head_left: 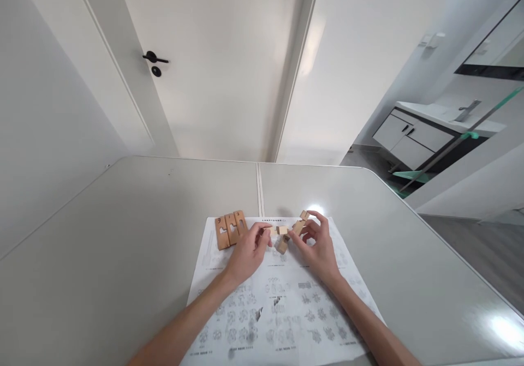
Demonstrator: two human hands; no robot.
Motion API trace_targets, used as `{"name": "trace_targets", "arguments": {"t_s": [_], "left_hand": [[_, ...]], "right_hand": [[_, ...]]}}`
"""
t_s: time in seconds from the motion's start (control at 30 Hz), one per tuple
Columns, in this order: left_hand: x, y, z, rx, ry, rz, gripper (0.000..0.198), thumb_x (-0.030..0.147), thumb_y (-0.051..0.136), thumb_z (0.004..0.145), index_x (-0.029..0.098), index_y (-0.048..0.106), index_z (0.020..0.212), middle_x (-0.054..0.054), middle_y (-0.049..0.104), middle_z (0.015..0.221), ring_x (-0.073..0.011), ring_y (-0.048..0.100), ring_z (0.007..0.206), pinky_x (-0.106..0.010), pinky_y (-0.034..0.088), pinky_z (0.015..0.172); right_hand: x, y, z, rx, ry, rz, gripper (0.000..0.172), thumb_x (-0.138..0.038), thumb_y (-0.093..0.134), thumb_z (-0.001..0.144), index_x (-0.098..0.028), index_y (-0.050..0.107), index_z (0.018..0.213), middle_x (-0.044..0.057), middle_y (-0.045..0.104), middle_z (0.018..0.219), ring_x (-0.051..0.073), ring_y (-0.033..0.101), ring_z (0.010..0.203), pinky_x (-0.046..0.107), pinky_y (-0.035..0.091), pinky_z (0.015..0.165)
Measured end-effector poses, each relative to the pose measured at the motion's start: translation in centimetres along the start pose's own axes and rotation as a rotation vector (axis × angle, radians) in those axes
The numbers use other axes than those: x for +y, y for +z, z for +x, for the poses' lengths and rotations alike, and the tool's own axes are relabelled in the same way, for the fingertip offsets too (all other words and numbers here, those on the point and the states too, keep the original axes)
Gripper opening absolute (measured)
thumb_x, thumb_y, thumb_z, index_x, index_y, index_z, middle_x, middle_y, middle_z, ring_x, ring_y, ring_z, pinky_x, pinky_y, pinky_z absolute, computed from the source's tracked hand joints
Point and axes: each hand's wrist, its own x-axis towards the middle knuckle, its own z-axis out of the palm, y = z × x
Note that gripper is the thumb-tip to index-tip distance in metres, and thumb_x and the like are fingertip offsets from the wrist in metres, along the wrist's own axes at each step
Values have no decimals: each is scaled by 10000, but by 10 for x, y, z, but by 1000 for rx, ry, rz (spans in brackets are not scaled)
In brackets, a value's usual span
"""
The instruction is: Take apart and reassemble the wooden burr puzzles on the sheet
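Observation:
Both hands are over a printed paper sheet [266, 311] showing rows of small figures. My left hand [249, 251] is closed, its thumb and fingers pinching a pale notched wooden puzzle piece [281, 230] that points to the right. In my right hand [318, 246], thumb and fingers grip another wooden puzzle piece [298, 226], held at a slant with its upper end near the index finger. Just below the two, between the hands, shows a further wooden block [282, 245]; whether it joins them I cannot tell. Fingers hide parts of the pieces.
Flat brown wooden pieces [230, 229] with cut-outs and numbers lie side by side at the sheet's upper left. The sheet rests on a grey table [123, 257] with a seam down its middle. Beyond stand a white door [221, 71] and, at right, a sink cabinet [409, 137].

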Motion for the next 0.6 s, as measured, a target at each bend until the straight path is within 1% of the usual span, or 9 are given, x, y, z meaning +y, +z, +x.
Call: {"name": "trace_targets", "arguments": {"t_s": [0.1, 0.17, 0.23, 0.3, 0.43, 0.53, 0.6], "left_hand": [[-2, -1, 1, -7, -12, -34, 398, 492, 354, 1087, 208, 613, 1194, 18, 620, 768, -128, 439, 534, -261, 359, 540], [-1, -1, 1, -2, -12, -32, 411, 484, 322, 1095, 208, 616, 1172, 30, 557, 714, -137, 439, 542, -267, 357, 549], [0, -2, 0, 12, -1, 12, 408, 471, 304, 1099, 212, 618, 1124, 44, 486, 661, -147, 437, 546, -275, 349, 559], [1, -1, -1, 29, 20, 98, 391, 451, 301, 1102, 217, 611, 1063, 50, 450, 633, -153, 430, 538, -285, 330, 561], [1, 2, -4, 38, 87, 263, 375, 388, 284, 1108, 218, 566, 929, 39, 500, 650, -157, 481, 561, -294, 335, 585], [1, 5, -7, -8, 130, 354, 371, 352, 303, 1103, 217, 509, 825, 36, 522, 649, -150, 501, 568, -286, 337, 583], [0, 6, -7, -52, 156, 436, 382, 330, 312, 1098, 215, 475, 773, 38, 521, 633, -143, 487, 545, -284, 310, 560]], "right_hand": [[3, 0, 2, -14, 24, -27, 633, -483, 767, 852, -260, 424, 1335, 22, 695, 946, 192, 640, 707, 331, 560, 636], [4, 0, 2, -16, 20, -36, 638, -486, 768, 848, -256, 429, 1336, 28, 695, 950, 192, 628, 700, 342, 565, 648], [4, 0, 2, -8, 9, -35, 631, -480, 767, 849, -257, 431, 1334, 27, 691, 946, 192, 620, 699, 350, 566, 661], [3, 0, 2, -3, 0, -23, 620, -464, 771, 850, -263, 430, 1328, 20, 687, 937, 191, 616, 705, 352, 564, 677], [1, 0, 0, -37, -20, 20, 594, -423, 769, 859, -278, 424, 1321, 15, 684, 939, 189, 615, 720, 346, 559, 681], [-1, 1, -2, -81, -54, 36, 576, -410, 757, 865, -290, 430, 1324, 16, 683, 957, 186, 611, 715, 351, 563, 679], [-1, 1, -3, -108, -72, 30, 565, -401, 752, 869, -302, 431, 1324, 10, 674, 955, 188, 606, 724, 355, 561, 686]]}}
